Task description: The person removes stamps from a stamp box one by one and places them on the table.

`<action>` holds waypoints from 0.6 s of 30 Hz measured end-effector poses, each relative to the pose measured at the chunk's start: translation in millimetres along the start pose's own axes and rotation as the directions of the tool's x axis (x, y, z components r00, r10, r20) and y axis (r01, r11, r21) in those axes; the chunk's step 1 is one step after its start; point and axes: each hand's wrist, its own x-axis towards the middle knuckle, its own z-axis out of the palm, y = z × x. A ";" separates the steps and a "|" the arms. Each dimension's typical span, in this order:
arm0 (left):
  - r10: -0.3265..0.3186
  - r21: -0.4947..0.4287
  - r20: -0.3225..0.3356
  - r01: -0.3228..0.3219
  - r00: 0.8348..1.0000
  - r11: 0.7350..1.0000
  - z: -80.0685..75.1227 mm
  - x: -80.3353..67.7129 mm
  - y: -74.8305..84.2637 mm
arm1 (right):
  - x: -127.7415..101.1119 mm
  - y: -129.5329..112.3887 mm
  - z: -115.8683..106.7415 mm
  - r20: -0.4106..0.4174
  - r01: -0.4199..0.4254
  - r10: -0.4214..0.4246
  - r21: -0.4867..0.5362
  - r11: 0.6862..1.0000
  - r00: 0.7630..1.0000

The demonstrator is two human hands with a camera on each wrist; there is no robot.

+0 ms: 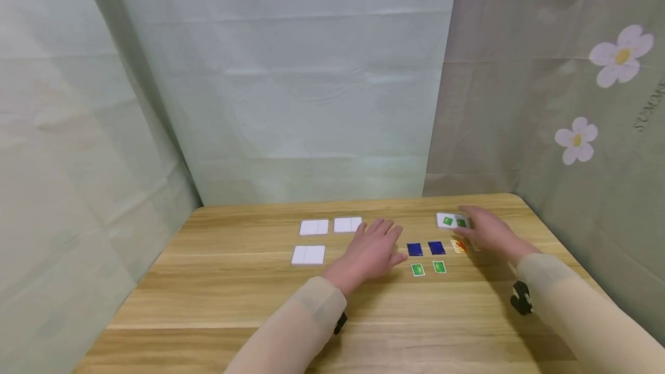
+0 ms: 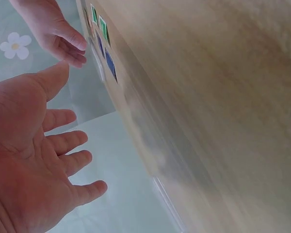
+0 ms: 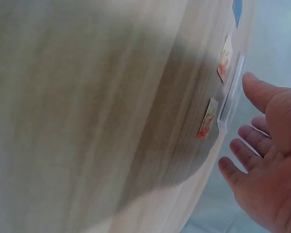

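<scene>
My left hand is held over the table with fingers spread, between the white cards and the small coloured squares. Its palm and fingers hold nothing in the left wrist view. My right hand reaches to the right end of a white card bearing two small green squares. In the right wrist view, its thumb and loosely bent fingers are around that card's end with a gap between them. Below lie two dark blue squares, two green squares and two yellow-and-red squares, one partly hidden by the right hand in the head view.
Three white cards, each with a dividing line, lie left of my left hand: two at the back and one in front. The wooden table meets a pale curtain at the back; a flowered curtain hangs at right.
</scene>
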 end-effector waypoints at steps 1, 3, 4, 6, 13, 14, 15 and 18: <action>-0.003 -0.004 0.003 0.003 1.000 1.000 -0.1 1.0 0.0 | 1.5 0.1 -0.2 0.007 -0.002 0.002 0.002 1.000 1.000; -0.010 -0.013 0.008 0.010 1.000 1.000 -0.2 2.8 0.4 | 4.3 2.1 -0.4 0.019 -0.002 0.002 0.003 1.000 1.000; -0.013 -0.017 0.011 0.013 1.000 1.000 0.3 3.3 0.4 | 5.5 3.3 0.2 0.025 0.002 -0.002 0.002 1.000 1.000; -0.015 -0.016 0.017 0.016 1.000 1.000 0.9 3.8 0.8 | 7.3 5.9 1.4 0.030 0.015 -0.015 -0.003 1.000 0.999; -0.020 0.001 0.032 0.020 0.999 1.000 4.1 7.7 3.4 | 10.2 14.6 2.9 0.036 0.045 -0.044 -0.038 0.998 0.998; -0.023 0.003 0.033 0.022 0.999 1.000 4.6 8.3 3.5 | 10.4 14.3 3.0 0.037 0.044 -0.042 -0.039 0.998 0.998; -0.026 0.003 0.034 0.025 0.999 1.000 5.2 8.8 3.4 | 10.9 14.1 3.1 0.039 0.044 -0.043 -0.042 0.998 0.998; -0.030 -0.001 0.037 0.030 0.999 1.000 6.2 10.1 3.3 | 12.6 13.9 3.2 0.045 0.038 -0.036 -0.047 0.998 0.998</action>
